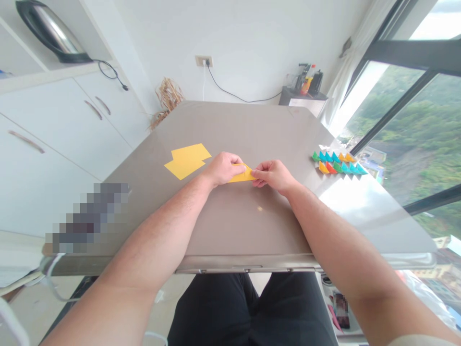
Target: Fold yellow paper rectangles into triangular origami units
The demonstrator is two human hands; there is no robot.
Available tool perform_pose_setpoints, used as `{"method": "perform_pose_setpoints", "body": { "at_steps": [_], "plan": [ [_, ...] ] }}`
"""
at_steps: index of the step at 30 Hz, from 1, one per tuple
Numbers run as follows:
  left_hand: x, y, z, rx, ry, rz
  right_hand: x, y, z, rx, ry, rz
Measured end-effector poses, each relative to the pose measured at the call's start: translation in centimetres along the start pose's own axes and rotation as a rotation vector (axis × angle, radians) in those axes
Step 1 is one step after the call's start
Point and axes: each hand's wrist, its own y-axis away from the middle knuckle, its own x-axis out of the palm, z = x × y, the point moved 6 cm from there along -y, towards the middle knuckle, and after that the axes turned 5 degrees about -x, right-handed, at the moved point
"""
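A small folded piece of yellow paper [242, 174] lies on the grey table [230, 226] between my two hands. My left hand [222, 169] is closed over its left end, fingers curled on top. My right hand [274, 175] pinches its right end with the fingertips. To the left of my hands lie flat yellow paper sheets [187, 160], overlapping each other. At the right side of the table sit several small folded paper triangles [338, 162] in green, blue, orange and red, set in two rows.
White cupboards [54, 139] stand at the left with a kettle [50, 31] on top. A wall socket with a cable [204, 61] is behind the table. A small stand with bottles [307, 82] is at the back right. Large windows [414, 125] run along the right.
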Motion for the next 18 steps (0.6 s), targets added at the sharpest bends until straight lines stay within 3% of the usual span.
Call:
{"method": "perform_pose_setpoints", "body": {
  "at_steps": [7,18],
  "plan": [
    [-1.6,-0.7,0.9,-0.031,0.048,-0.074,-0.6,-0.1,0.0,0.003,-0.042,-0.025],
    [-0.9,-0.3,0.3,-0.010,0.102,-0.013,-1.3,-0.3,0.1,-0.071,-0.023,-0.184]
  ]
}}
